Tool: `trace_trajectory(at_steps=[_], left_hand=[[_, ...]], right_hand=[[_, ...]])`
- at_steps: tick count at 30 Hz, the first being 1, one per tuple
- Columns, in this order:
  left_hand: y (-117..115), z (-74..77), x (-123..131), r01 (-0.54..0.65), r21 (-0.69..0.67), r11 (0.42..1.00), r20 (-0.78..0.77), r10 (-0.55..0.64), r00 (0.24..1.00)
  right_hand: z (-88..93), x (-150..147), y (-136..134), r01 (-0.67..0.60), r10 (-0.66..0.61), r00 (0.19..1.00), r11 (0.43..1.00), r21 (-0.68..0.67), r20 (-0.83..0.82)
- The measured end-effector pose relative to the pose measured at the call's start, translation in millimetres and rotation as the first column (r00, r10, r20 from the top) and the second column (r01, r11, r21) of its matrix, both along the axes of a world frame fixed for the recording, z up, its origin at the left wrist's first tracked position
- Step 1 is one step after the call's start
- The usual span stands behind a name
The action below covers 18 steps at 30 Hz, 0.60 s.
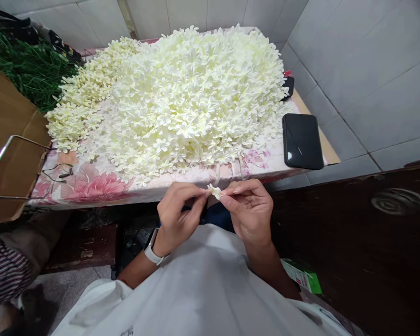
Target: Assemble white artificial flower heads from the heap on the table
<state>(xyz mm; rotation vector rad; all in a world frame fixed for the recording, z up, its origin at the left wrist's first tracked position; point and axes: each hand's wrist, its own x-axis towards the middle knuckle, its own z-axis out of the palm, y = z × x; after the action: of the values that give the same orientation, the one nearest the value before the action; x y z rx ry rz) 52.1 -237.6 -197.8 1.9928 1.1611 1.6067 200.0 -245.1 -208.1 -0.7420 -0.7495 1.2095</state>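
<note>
White shirt [203, 289] up front — left hand [179, 215], watch [153, 247] on wrist, and right hand [248, 210] both pinching small cream blossom [214, 191] between fingertips, just off table edge — big heap of cream blossoms [196, 98] ahead of hands on floral cloth [98, 186], black phone [302, 141] beyond right hand.

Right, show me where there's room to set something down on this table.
Free: the pink-peony tablecloth along the near edge, below the cream artificial blossoms, beside a black cable; and the tan wooden strip right of the black phone. Crowded: the whole middle, under the blossom heap.
</note>
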Motion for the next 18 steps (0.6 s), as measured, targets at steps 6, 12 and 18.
trace_trajectory(at_steps=[6,12,18], left_hand=[[-3.1,-3.8,-3.8,0.218,-0.12,0.968,0.083,-0.21,0.974],[-6.1,-3.1,-7.2,0.225,-0.309,0.924,0.179,-0.175,0.968],[-7.5,0.0,-6.5,0.241,-0.413,0.878,0.318,-0.109,0.942]], right_hand=[[0.9,-3.2,0.2,-0.112,0.097,0.985,0.988,-0.104,-0.141],[0.2,-4.9,-0.3,-0.05,0.046,0.997,0.996,-0.071,-0.054],[-2.2,-1.1,2.1,0.023,-0.022,0.999,0.999,-0.025,0.045]])
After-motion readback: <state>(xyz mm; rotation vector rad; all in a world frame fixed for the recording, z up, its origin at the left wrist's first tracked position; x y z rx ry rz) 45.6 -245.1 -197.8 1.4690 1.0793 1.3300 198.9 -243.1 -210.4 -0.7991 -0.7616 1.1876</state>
